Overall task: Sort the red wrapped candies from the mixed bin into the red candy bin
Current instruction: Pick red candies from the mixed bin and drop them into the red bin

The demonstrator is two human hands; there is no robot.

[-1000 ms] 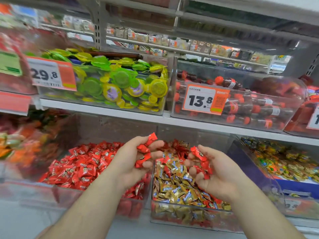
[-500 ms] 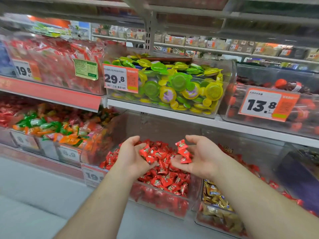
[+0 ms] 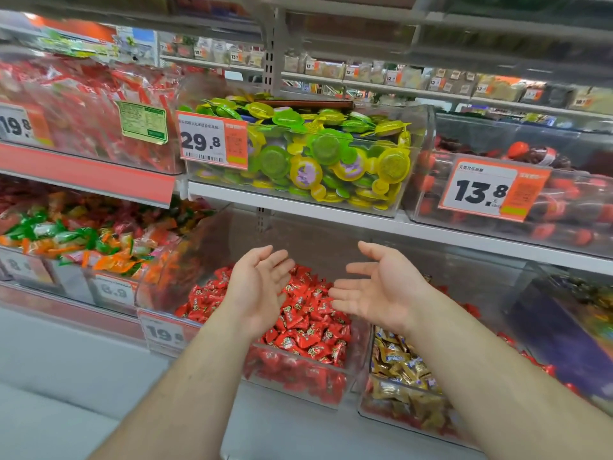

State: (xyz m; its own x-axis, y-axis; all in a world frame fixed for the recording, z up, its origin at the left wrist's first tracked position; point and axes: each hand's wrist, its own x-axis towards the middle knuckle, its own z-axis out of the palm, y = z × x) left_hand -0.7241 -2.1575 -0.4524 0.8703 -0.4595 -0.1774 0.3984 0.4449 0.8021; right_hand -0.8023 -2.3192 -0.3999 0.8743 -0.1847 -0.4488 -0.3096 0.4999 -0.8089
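A clear bin full of red wrapped candies sits on the lower shelf at centre. To its right stands the mixed bin, holding gold wrapped candies with some red ones among them. My left hand hovers over the red candy bin, palm up, fingers straight, holding nothing. My right hand is beside it over the bin's right side, also palm up and empty.
The upper shelf carries a bin of green and yellow round candies and a bin of red-capped bottle sweets. Orange and green candies fill bins at left. A dark purple bin stands at far right.
Both hands held red candies a second ago and moved left from the mixed bin to the red bin. They have opened and the candies are gone from them.
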